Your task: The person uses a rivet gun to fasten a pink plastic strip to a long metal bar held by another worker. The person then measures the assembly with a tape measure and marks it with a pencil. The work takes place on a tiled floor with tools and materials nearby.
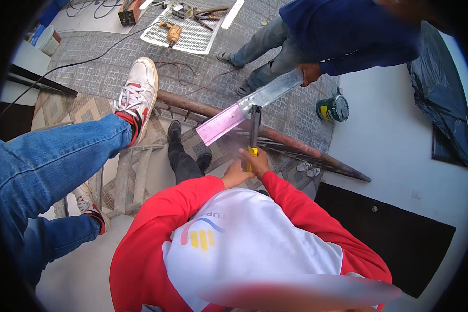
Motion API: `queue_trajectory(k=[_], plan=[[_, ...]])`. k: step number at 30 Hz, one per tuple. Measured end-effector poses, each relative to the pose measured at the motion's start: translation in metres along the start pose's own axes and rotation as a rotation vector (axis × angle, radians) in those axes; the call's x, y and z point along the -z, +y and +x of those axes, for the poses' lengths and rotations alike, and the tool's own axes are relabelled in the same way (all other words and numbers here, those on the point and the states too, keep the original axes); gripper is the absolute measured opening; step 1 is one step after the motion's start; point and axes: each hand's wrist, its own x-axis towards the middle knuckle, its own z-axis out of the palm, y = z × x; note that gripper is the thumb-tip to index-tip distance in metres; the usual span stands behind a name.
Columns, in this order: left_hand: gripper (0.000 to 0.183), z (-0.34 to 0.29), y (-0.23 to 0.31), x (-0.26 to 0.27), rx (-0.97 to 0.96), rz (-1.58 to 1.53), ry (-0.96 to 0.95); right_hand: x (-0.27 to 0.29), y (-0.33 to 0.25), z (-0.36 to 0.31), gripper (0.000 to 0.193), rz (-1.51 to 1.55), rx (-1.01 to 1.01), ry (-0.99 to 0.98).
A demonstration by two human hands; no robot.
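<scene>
Well left of your fingers, another person's leg in blue denim [67, 151] is reaching in, wearing a white, red and black lace-up sneaker [139, 93]. Farther out, ahead and left of your fingers, an orange power drill [173, 34] is lying on a white metal mesh panel [153, 32]. Nearer, a rusty-brown round rail [192, 106] is running slantwise just beyond your fingers. Over it, ahead of your fingertips, a long metal channel, pink at its left end and silver at its right [221, 125], is slanting up to the right. Your left hand [237, 174] is sitting against the lower part of a yellow-handled tool with a long, narrow dark-grey bar [255, 127]; its fingers are partly hidden, so you cannot tell whether they are gripping. Your right hand [259, 162] is holding the yellow handle, fingers wrapped around it. The bar is pointing away from your fingers, its tip overlapping the channel's near edge; contact is unclear. Right of and beyond your fingers, a co-worker's hand [310, 74] is gripping the channel's silver end. Farther right, a dark-green round bucket [340, 107] is standing near a white wall [385, 140].
</scene>
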Motion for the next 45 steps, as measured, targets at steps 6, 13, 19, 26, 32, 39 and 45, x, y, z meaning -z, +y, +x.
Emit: queue_trajectory(k=[6, 13, 19, 26, 32, 39, 45], plan=[[0.096, 0.000, -0.006, 0.016, -0.092, 0.070, -0.162, 0.011, 0.012, -0.020, 0.037, 0.241, -0.040, 0.028], [0.045, -0.006, 0.019, 0.025, -0.292, 0.000, -0.332, 0.048, 0.011, -0.067, 0.046, 0.335, 0.092, -0.029], [0.039, -0.011, 0.074, 0.067, -0.482, 0.374, -0.265, 0.136, 0.014, -0.128, 0.055, 0.429, 0.033, -0.194], [0.047, -0.022, 0.115, -0.002, -0.673, 0.432, -0.427, 0.099, 0.027, -0.107, 0.076, 0.881, 0.245, -0.080], [0.042, -0.032, 0.129, 0.007, -0.726, 0.498, -0.351, 0.114, 0.023, -0.109, 0.057, 0.804, 0.259, -0.058], [0.034, -0.045, 0.167, 0.048, -0.963, 0.891, 0.031, 0.154, 0.032, -0.115, 0.041, 0.682, 0.401, -0.005], [0.029, -0.060, 0.174, 0.048, -0.898, 0.751, 0.034, 0.136, 0.012, -0.109, 0.037, 0.637, 0.434, -0.067]])
